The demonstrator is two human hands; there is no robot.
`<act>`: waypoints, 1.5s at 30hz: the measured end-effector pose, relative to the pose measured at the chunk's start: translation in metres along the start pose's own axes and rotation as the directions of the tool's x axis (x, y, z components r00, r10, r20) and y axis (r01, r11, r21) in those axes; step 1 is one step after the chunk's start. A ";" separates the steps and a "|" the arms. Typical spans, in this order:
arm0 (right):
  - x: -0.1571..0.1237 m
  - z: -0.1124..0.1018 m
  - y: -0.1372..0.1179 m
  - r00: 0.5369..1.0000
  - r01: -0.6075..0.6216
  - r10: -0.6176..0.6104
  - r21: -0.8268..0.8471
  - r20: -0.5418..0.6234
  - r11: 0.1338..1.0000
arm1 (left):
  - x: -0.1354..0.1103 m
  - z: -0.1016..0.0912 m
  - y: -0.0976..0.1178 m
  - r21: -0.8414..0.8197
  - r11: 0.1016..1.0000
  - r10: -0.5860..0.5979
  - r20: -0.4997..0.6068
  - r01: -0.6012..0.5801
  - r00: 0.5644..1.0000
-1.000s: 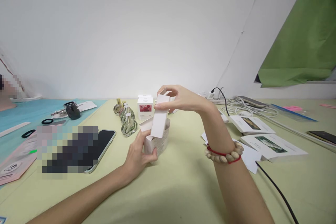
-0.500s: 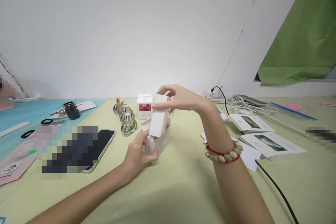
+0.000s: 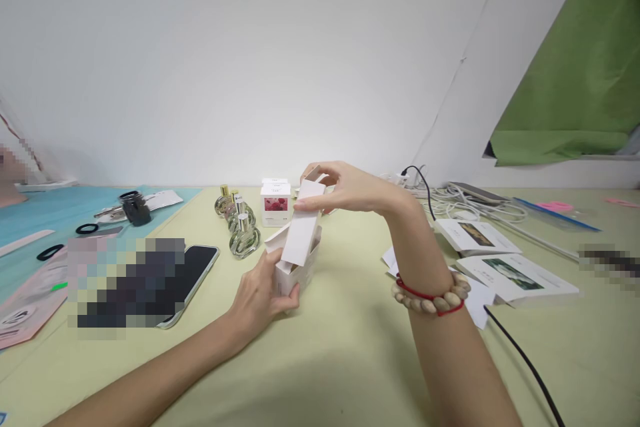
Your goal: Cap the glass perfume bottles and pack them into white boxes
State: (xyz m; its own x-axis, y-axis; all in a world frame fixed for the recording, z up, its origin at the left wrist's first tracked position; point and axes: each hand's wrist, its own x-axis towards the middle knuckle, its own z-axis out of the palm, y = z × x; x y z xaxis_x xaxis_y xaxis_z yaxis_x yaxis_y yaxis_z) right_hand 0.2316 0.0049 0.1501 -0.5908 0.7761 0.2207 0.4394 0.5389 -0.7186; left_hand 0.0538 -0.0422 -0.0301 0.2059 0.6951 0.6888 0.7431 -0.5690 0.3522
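Observation:
A small white carton (image 3: 296, 280) stands tilted on the table, its top open and a flap sticking out to the left. My left hand (image 3: 257, 290) is closed around its lower part, fingers on the left side and thumb in front. From above, my right hand (image 3: 353, 192) pinches a folded white cardboard insert (image 3: 303, 237), thumb on the near face and fingers behind. The insert leans, with its lower end at the carton's opening; how deep it reaches inside is hidden. Just left stand several glass perfume bottles (image 3: 245, 241) with gold and silver caps.
Behind the carton are white boxes with a red flower picture (image 3: 275, 207). On the right lie flattened printed cartons (image 3: 520, 280), a black cable (image 3: 520, 357) and coiled white cables (image 3: 465, 203). A phone (image 3: 200, 273) and a dark jar (image 3: 135, 210) are on the left.
The cardboard insert has shifted slightly down and to the left, leaning more. Both hands keep their hold, and the view has moved a little.

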 end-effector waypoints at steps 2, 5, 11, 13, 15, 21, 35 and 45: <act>0.000 0.001 0.000 1.000 0.005 -0.005 0.006 -0.002 1.000 | -0.002 0.002 0.000 -0.054 0.998 -0.032 0.021 0.033 0.999; 0.001 0.001 0.003 1.000 0.013 -0.013 0.007 -0.010 1.000 | -0.001 0.004 -0.001 -0.132 0.990 0.031 -0.064 -0.039 0.997; 0.004 0.000 0.010 0.999 -0.020 0.018 -0.056 -0.036 0.998 | 0.003 0.009 -0.003 -0.215 0.950 0.176 -0.234 -0.228 0.956; 0.003 0.001 0.007 0.999 -0.028 0.023 -0.104 -0.044 0.994 | 0.001 0.009 -0.001 -0.229 0.952 0.153 -0.214 -0.202 0.965; 0.001 0.004 0.002 0.998 -0.037 0.027 -0.171 -0.065 0.985 | 0.000 0.009 0.000 -0.242 0.954 0.129 -0.196 -0.175 0.972; -0.004 0.012 -0.013 0.991 -0.055 -0.002 -0.419 -0.134 0.906 | -0.002 0.009 -0.001 -0.238 0.959 0.116 -0.159 -0.152 0.980; -0.005 0.014 -0.014 0.970 -0.032 -0.107 -0.551 -0.217 0.834 | 0.000 0.007 -0.003 -0.326 0.945 0.009 -0.070 -0.031 0.998; -0.005 0.013 -0.014 0.979 -0.059 -0.060 -0.553 -0.195 0.831 | -0.001 0.010 0.001 -0.408 0.912 -0.082 -0.082 0.041 0.993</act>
State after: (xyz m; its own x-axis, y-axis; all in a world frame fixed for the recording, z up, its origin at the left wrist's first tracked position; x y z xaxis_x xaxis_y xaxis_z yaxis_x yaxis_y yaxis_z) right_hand 0.2196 -0.0112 0.1507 -0.4726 0.7913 0.3879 0.7746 0.5829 -0.2452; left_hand 0.0604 -0.0389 -0.0371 0.0917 0.7010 0.7072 0.4267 -0.6694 0.6082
